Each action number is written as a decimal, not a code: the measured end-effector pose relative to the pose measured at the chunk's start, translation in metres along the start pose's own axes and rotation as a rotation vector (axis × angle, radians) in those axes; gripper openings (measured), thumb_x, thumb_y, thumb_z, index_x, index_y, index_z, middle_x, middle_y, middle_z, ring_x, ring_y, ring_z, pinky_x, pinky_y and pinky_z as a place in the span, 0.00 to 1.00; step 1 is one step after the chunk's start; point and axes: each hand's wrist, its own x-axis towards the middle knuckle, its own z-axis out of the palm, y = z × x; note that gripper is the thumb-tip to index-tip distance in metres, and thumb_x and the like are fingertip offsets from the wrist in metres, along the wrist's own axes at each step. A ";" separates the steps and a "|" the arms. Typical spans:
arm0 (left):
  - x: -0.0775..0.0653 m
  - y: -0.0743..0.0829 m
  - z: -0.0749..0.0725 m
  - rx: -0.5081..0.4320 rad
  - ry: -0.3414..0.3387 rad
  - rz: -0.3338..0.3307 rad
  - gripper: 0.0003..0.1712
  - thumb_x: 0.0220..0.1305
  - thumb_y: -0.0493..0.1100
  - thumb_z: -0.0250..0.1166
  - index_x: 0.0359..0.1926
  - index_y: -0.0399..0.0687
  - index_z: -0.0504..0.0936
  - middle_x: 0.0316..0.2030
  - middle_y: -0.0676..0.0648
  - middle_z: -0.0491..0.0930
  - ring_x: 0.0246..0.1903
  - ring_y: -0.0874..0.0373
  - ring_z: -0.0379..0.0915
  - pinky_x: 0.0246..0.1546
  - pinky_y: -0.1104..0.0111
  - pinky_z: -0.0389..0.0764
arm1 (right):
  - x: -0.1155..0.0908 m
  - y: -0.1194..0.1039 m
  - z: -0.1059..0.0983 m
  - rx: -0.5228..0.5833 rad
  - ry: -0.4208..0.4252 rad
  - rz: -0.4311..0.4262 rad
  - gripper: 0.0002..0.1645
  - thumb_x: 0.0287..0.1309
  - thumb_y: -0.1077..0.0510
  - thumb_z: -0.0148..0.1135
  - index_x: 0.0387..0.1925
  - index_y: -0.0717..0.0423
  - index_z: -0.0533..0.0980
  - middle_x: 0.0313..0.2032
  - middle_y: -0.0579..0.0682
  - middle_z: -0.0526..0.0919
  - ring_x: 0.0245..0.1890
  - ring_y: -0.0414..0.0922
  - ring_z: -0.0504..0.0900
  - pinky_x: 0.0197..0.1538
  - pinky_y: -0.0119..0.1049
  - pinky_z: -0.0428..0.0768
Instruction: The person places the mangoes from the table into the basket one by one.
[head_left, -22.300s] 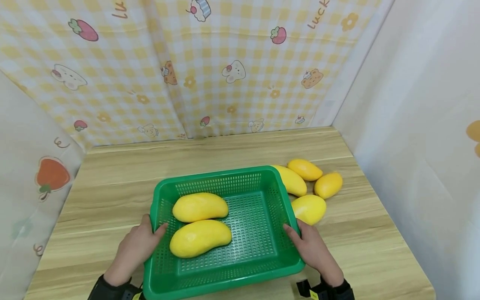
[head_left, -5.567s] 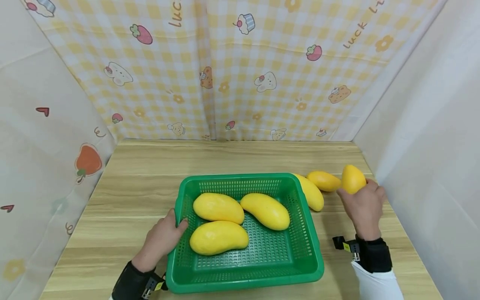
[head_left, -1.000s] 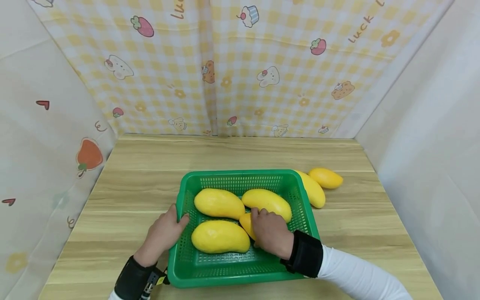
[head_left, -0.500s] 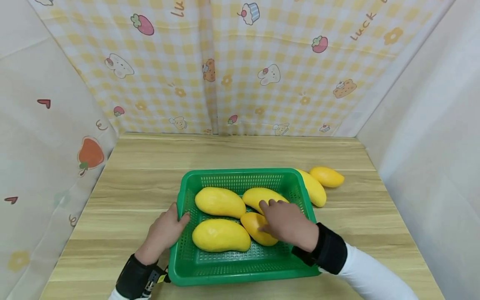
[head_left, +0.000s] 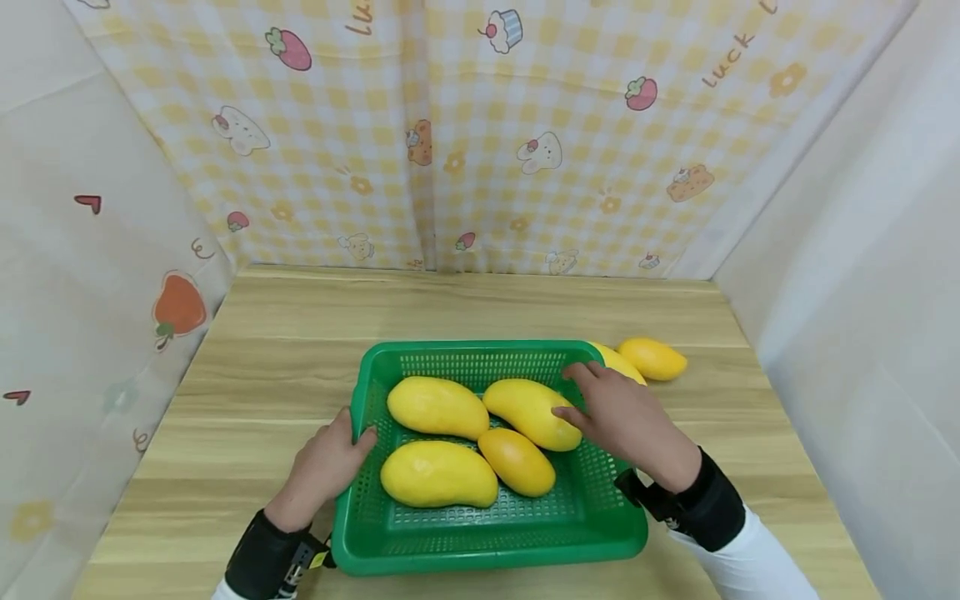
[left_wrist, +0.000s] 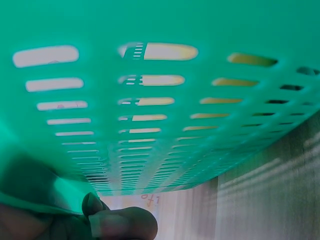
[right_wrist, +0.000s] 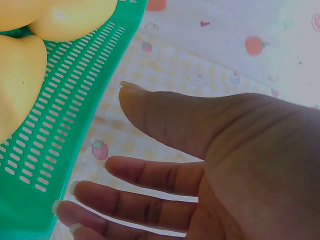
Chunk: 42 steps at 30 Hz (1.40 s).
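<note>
My left hand (head_left: pixel 324 462) grips the left rim of a green perforated basket (head_left: pixel 487 563), thumb over the inside. In the left wrist view, fingertips (left_wrist: pixel 122 222) curl beside the slotted wall. My right hand (head_left: pixel 630 421) is held over the basket's right side, fingers spread and holding nothing; the right wrist view shows the thumb and fingers apart. In the basket lie two large yellow mangoes (head_left: pixel 438 475) on the left, another large mango (head_left: pixel 534 412) at the back right, and a smaller orange-yellow mango (head_left: pixel 517 462) between them.
Behind the basket's right back corner, a yellow mango (head_left: pixel 618 363) lies partly hidden by basket and hand. A small orange-yellow mango (head_left: pixel 652 358) touches it on the wooden table (head_left: pixel 300 333). A checked cloth (head_left: pixel 480 200) hangs at the back, white cloths on both sides.
The right hand has brought the small orange-yellow mango from the table into the basket, let go, and moved right toward the back corner. Earlier, another large mango went in. The left hand keeps its grip.
</note>
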 end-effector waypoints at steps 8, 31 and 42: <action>0.000 0.000 0.001 -0.011 -0.002 0.007 0.24 0.72 0.45 0.50 0.58 0.30 0.62 0.22 0.46 0.75 0.15 0.58 0.75 0.14 0.66 0.76 | -0.005 0.020 -0.007 0.039 0.072 0.075 0.31 0.54 0.50 0.70 0.53 0.65 0.72 0.45 0.61 0.78 0.40 0.55 0.79 0.36 0.45 0.81; -0.010 -0.006 -0.001 -0.013 -0.010 -0.009 0.27 0.72 0.46 0.51 0.61 0.28 0.60 0.26 0.46 0.75 0.18 0.58 0.74 0.16 0.65 0.75 | 0.003 0.100 0.037 0.218 0.000 0.342 0.38 0.61 0.51 0.63 0.62 0.73 0.61 0.53 0.74 0.67 0.47 0.66 0.71 0.41 0.55 0.76; 0.003 -0.004 0.000 -0.017 -0.010 -0.001 0.24 0.72 0.45 0.50 0.59 0.31 0.62 0.27 0.44 0.76 0.19 0.58 0.76 0.18 0.66 0.77 | 0.013 0.117 0.072 0.110 0.010 0.241 0.36 0.54 0.60 0.63 0.60 0.75 0.63 0.52 0.72 0.67 0.52 0.68 0.64 0.52 0.58 0.69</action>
